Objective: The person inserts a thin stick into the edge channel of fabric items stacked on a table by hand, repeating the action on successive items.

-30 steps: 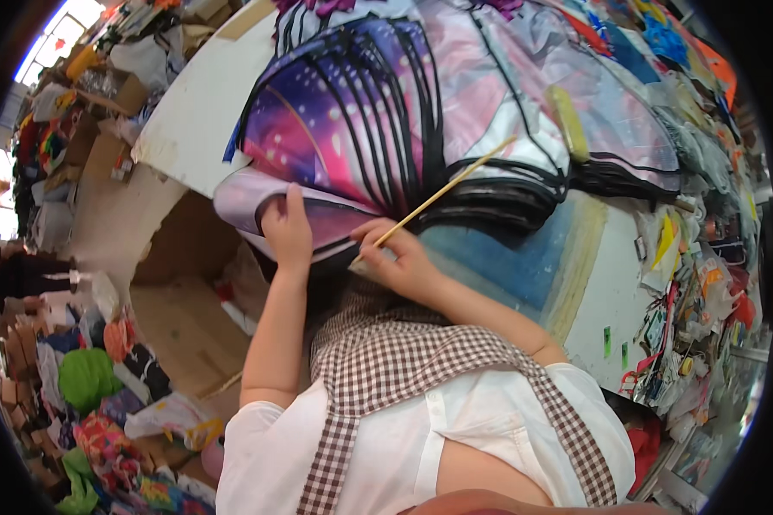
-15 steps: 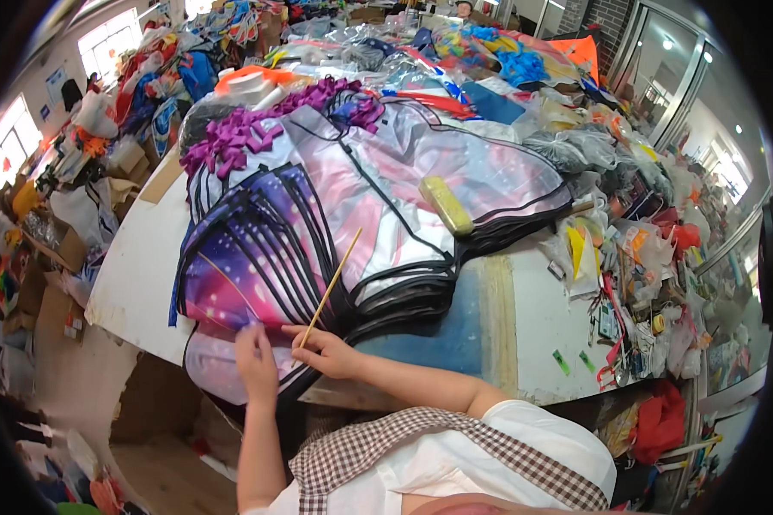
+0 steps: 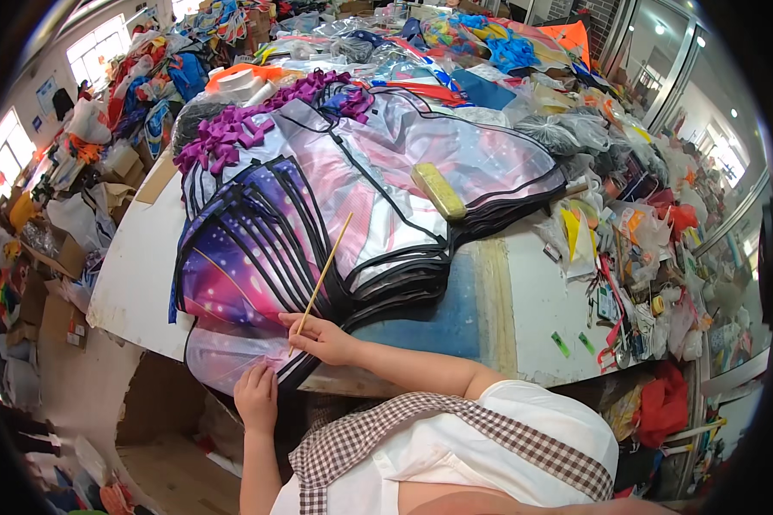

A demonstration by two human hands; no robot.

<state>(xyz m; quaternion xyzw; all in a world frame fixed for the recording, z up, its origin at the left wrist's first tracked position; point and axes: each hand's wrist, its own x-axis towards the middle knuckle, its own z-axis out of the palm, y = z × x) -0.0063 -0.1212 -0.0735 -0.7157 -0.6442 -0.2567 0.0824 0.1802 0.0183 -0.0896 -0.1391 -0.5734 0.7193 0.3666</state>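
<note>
My right hand (image 3: 322, 338) grips a thin wooden stick (image 3: 326, 273) near its lower end. The stick slants up and away over the fabric. My left hand (image 3: 256, 397) rests at the near edge of a pale pink fabric panel (image 3: 223, 350), its fingers bent together on that edge; the fingertips' undersides are hidden. Beyond both hands lies a fanned stack of blue, purple and pink panels (image 3: 219, 266) with black bound edges. A larger pile of pale panels (image 3: 481, 159) spreads behind, with a yellowish block (image 3: 439, 191) on top.
Purple ribbon loops (image 3: 232, 137) line the far left of the pile. Plastic bags and small tools (image 3: 605, 300) crowd the table's right side. Two small green pieces (image 3: 560, 344) lie near the front edge. A cardboard box (image 3: 159, 421) stands below the table at left.
My left hand has moved down toward me, from the pink part of the fabric to the pale panel's near edge. My right hand still holds the stick, slightly shifted left.
</note>
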